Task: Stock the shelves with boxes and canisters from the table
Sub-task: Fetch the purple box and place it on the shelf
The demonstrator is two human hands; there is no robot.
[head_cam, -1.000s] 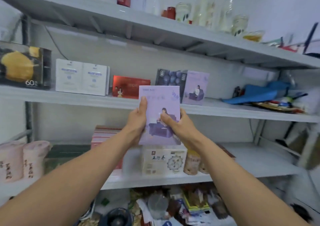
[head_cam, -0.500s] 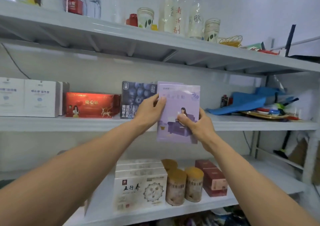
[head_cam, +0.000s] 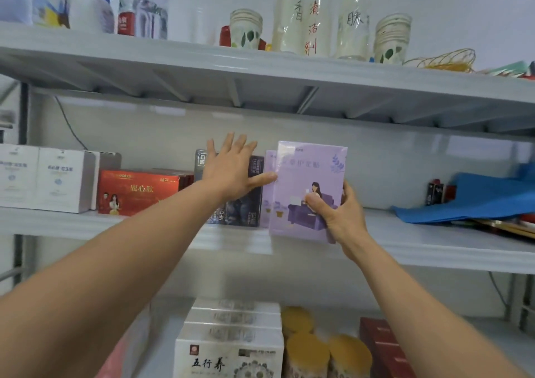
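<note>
Lilac box (head_cam: 311, 172) upright in right hand (head_cam: 340, 218), fingers (head_cam: 348, 194) pinching; left hand (head_cam: 231, 176) fingers (head_cam: 230, 146) spread alongside

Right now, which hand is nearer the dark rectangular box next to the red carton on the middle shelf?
Left. The left hand lies open, flat on the dark rectangular box. The right hand is off to its right, with its grip on a lilac cardboard box.

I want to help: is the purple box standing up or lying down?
Upright: the purple box shows its tall front, right hand gripping it.
</note>
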